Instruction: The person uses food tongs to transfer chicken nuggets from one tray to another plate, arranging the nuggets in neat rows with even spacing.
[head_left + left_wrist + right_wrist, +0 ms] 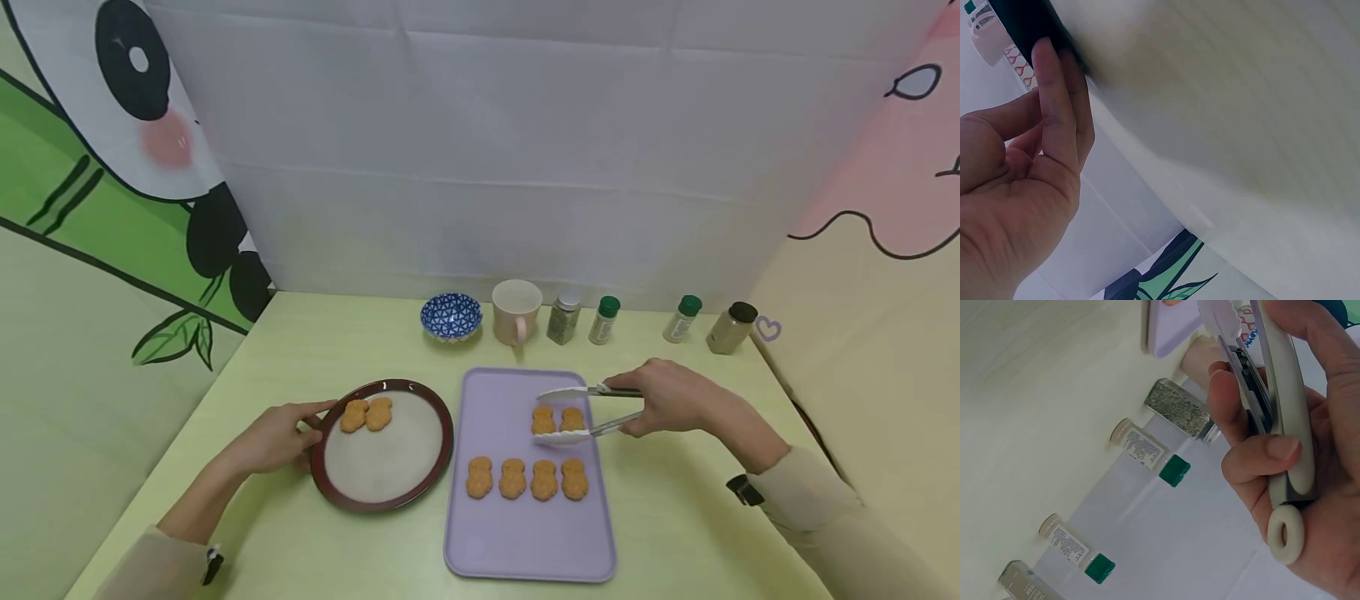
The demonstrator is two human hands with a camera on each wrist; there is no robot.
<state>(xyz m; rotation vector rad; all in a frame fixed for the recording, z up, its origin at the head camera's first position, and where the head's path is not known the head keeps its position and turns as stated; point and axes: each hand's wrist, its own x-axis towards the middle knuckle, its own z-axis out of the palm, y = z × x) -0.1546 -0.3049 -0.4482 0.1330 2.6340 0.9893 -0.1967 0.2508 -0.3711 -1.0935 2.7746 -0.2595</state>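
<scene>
My left hand [272, 439] grips the left rim of a brown-rimmed plate [322, 479]; the left wrist view shows fingers against the dark plate edge [1019, 28]. Two golden-brown, gourd-shaped pieces [378, 413] lie side by side on the plate's upper left. My right hand [671, 398] holds a pair of tongs [562, 437] with pale tips. The tong arms are spread, one behind and one in front of two similar pieces [572, 418] on a lilac tray [525, 542]. Whether the tips touch them is unclear. A row of several more pieces [544, 480] lies nearer.
Along the back stand a blue patterned bowl [451, 317], a pale pink mug [516, 311] and a herb jar [564, 319]. Two green-capped bottles [604, 320] and a black-capped jar [731, 328] stand to the right. A white cloth [480, 167] hangs behind the table.
</scene>
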